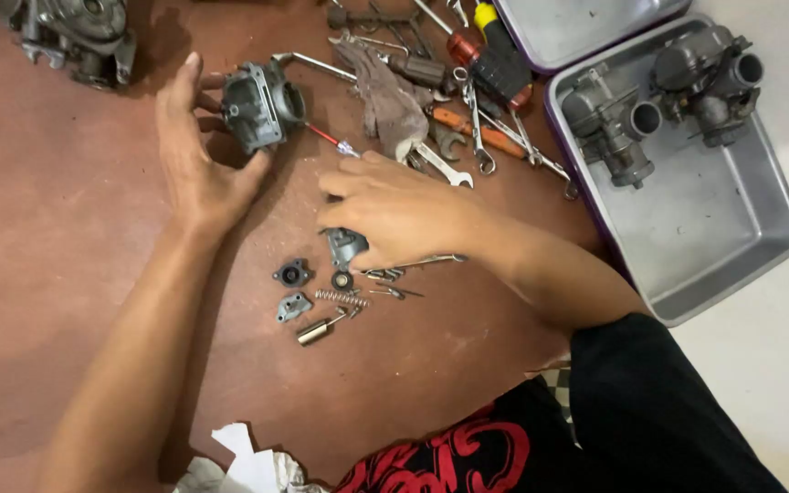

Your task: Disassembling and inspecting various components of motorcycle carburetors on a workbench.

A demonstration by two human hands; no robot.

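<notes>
Palm-down, right hand [401, 216] over small metal part [345, 245]

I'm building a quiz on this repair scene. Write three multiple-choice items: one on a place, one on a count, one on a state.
1. Where does the spring lie?
A. In the tray
B. On the floor below the right hand
C. On the rag

2. How many carburetors lie in the tray?
A. Two
B. None
C. Five

3. What does the left hand do?
A. Rests flat on the floor
B. Holds a wrench
C. Grips a carburetor body

Answers:
1 B: it sits among the small parts under the right hand.
2 A: two grey units lie at the tray's far end.
3 C: its fingers wrap the carburetor body.
</notes>
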